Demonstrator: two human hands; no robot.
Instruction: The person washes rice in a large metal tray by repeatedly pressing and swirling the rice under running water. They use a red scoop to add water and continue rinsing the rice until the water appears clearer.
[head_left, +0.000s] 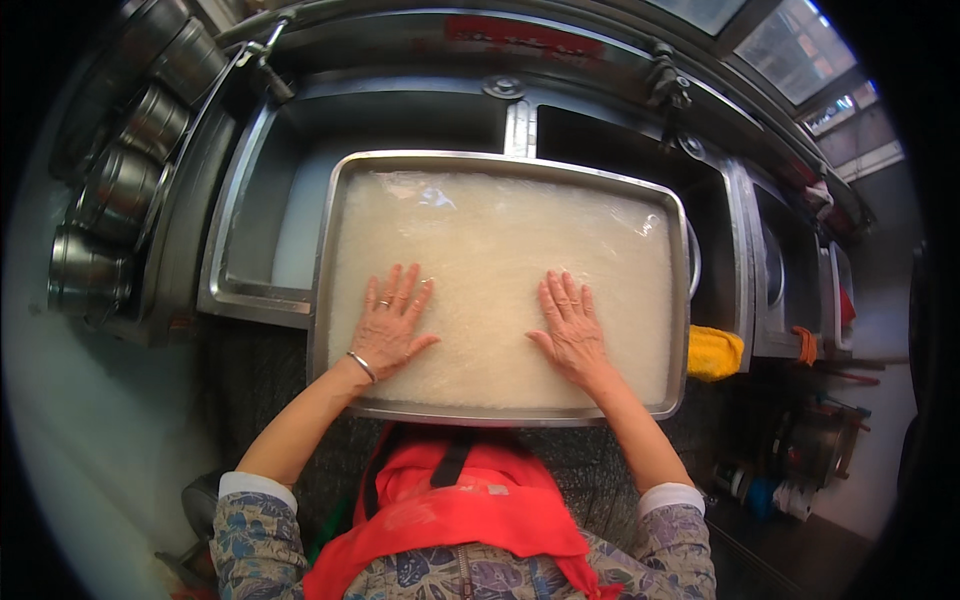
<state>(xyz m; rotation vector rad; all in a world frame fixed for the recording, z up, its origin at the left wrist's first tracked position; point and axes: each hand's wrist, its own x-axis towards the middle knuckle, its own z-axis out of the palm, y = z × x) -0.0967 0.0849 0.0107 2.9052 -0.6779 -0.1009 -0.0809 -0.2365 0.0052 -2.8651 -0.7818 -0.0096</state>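
Note:
A large rectangular stainless steel tray (685, 300) lies before me across the sinks. Pale grains that look like soaked rice (487, 255) fill it in an even layer, and the wet surface shines near the far corners. Palm down on the left part of this layer rests my left hand (391, 326), fingers spread, with a ring and a bracelet. My right hand (571, 326) also lies flat on the grains, right of the middle, with its thumb held out. Neither hand grips anything.
Beneath the tray are a left sink basin (300, 214) and a right basin (709, 195). Taps (270, 67) stand behind them. A yellow cloth (715, 352) hangs at the right front edge. Several steel pots (88, 270) line the far left.

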